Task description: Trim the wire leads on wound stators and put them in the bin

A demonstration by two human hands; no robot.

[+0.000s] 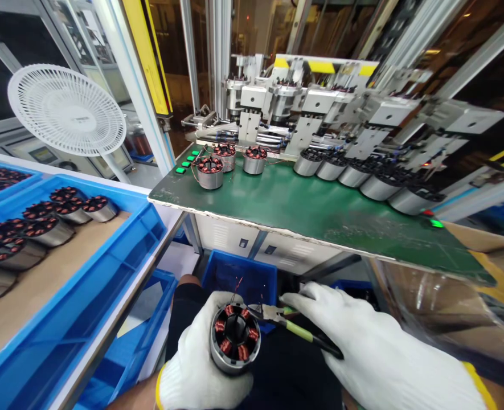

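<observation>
White-gloved, my left hand wraps the coil ring, bottom centre. My right hand loosely holds cutters; slipping could nick copper wire.

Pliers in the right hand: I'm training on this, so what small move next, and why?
Probably bring the pliers to the thin wires: these rise at the far rim of the stator, near the pliers' tips, and the left hand grips it.

Room along bench front (stator, pliers nearer)
</observation>
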